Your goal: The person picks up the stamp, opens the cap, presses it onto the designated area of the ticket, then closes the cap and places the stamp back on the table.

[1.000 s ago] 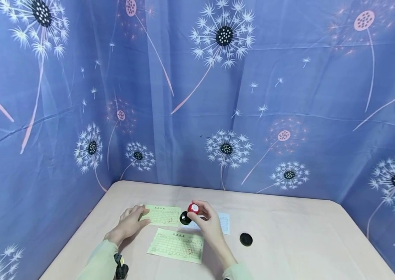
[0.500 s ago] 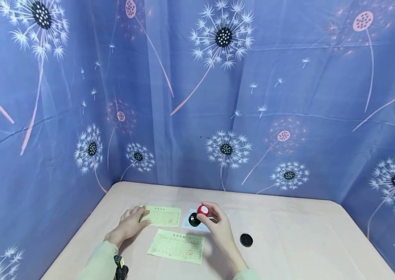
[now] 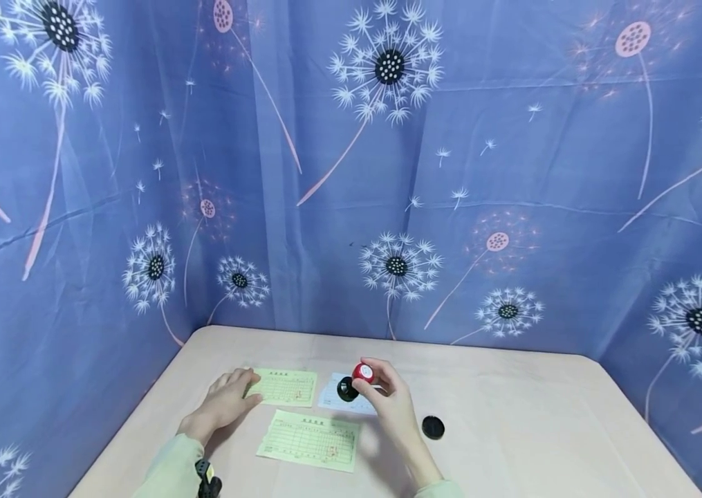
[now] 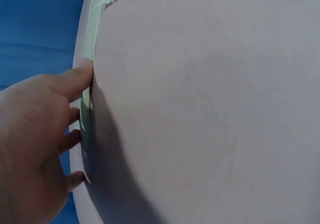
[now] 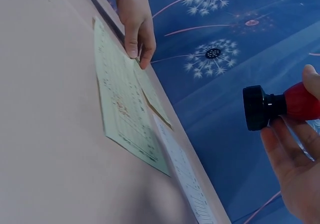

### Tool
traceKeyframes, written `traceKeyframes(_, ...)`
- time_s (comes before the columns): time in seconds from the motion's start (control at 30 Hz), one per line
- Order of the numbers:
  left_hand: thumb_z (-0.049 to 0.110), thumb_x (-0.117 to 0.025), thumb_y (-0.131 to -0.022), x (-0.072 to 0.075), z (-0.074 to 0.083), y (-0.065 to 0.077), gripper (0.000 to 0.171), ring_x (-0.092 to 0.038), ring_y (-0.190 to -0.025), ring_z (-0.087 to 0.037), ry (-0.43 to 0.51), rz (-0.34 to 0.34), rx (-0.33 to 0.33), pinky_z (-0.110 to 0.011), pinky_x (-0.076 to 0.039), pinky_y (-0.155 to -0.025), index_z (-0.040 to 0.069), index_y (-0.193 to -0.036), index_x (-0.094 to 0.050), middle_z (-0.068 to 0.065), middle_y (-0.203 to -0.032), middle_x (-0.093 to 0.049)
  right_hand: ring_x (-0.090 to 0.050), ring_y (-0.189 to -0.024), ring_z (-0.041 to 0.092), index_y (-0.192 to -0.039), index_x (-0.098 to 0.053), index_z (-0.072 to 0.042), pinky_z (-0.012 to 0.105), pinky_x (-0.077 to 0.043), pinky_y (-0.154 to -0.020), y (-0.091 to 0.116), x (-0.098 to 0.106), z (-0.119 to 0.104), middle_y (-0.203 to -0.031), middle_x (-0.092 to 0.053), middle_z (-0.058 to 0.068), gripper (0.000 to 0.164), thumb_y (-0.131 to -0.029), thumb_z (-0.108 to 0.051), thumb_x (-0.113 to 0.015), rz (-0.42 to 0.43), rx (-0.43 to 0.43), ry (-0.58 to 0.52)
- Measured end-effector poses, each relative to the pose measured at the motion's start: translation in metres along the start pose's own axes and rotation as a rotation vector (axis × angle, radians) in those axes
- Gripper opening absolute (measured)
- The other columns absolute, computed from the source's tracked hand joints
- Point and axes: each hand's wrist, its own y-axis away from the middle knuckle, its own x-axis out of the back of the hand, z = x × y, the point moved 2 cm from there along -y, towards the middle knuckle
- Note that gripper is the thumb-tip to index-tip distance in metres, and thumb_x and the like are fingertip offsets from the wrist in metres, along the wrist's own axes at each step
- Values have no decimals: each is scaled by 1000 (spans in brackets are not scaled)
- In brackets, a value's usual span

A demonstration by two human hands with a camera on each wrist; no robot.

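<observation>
My right hand [image 3: 391, 394] holds a stamp [image 3: 363, 372] by its red, white-topped knob. The stamp's round black base [image 5: 254, 108] is tilted down and to the left, raised above the table, and overlaps a pale blue printed slip [image 3: 332, 400] in the head view. My left hand [image 3: 224, 400] rests at the left edge of the far green printed slip [image 3: 288, 387], its thumb and fingertips [image 4: 82, 77] on the paper's edge. A second green slip [image 3: 307, 440], with a small red mark at its lower right, lies nearer on the table.
A round black cap [image 3: 433, 427] lies on the table [image 3: 525, 415] to the right of my right hand. Blue curtains [image 3: 326, 290] with dandelion prints enclose the table at the back and sides. A small black device [image 3: 207, 478] sits at my left wrist.
My right hand has carried the stamp a little to the right, baring the left part of the blue slip. My left hand has stayed on the far green slip. The head view has shifted slightly.
</observation>
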Motion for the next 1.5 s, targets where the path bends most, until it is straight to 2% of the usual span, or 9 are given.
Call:
traceKeyframes(0.17,32,-62,-96,2,5,-2,48,-34,-140,-43,-62,-23,-34,-65,-23,-115,7,-137,-55,-20,-149,-44,-65,-86,6,-119,-67,-14,20,-53,-78,-2,7,-3,-105,-72,14,36,-85,-12,-77,40,9,9)
traceKeyframes(0.4,29,-63,-97,1,8,-6,49,-35,-139,-41,-71,-43,6,-63,-25,-114,7,-139,-55,-20,-154,-36,-65,-84,5,-121,-66,-7,20,-54,-76,-7,12,-6,-103,-72,17,36,-86,-10,-76,57,43,1)
traceKeyframes(0.53,28,-63,-97,-1,12,-6,47,-39,-135,-40,-98,-17,-15,-60,-29,-114,4,-138,-55,-19,-149,-42,-65,-84,5,-122,-65,-3,19,-54,-75,-9,15,-7,-104,-72,19,37,-87,-7,-75,59,51,-16)
traceKeyframes(0.73,25,-63,-97,-3,14,-1,43,-45,-129,-36,-156,26,-54,-55,-35,-109,4,-134,-59,-15,-140,-53,-65,-84,4,-122,-66,-4,18,-53,-75,-9,20,-10,-107,-71,21,37,-86,-6,-76,65,55,-23)
traceKeyframes(0.9,24,-64,-97,-3,18,1,36,-47,-124,-32,-133,95,-55,-52,-38,-103,8,-129,-63,-11,-136,-56,-65,-84,4,-123,-66,-4,18,-53,-77,-10,24,-10,-108,-71,21,38,-86,-6,-75,80,52,-32)
traceKeyframes(1.07,25,-63,-98,-11,44,-1,29,-54,-122,-30,5,175,-98,-52,-42,-100,13,-124,-67,-5,-130,-62,-66,-83,4,-121,-66,-2,17,-54,-76,-11,30,-11,-106,-71,21,37,-85,-2,-75,124,73,-45)
traceKeyframes(1.23,24,-65,-97,-25,78,1,28,-57,-123,-27,154,161,-133,-50,-45,-105,16,-124,-67,0,-126,-64,-67,-83,4,-123,-65,-2,19,-56,-76,-12,34,-14,-104,-72,14,38,-86,-4,-75,120,79,-57)
traceKeyframes(1.4,23,-65,-97,-39,103,2,28,-57,-120,-25,200,138,-200,-48,-48,-102,15,-123,-67,1,-125,-65,-67,-82,6,-123,-65,-1,20,-57,-75,-13,38,-18,-100,-72,-1,38,-86,-4,-75,129,86,-85)
traceKeyframes(1.5,24,-64,-97,-46,116,3,28,-59,-115,-23,210,115,-238,-47,-50,-97,15,-124,-67,2,-123,-65,-67,-82,6,-123,-65,-1,21,-57,-74,-14,39,-18,-99,-73,-2,39,-86,-2,-75,132,86,-96)
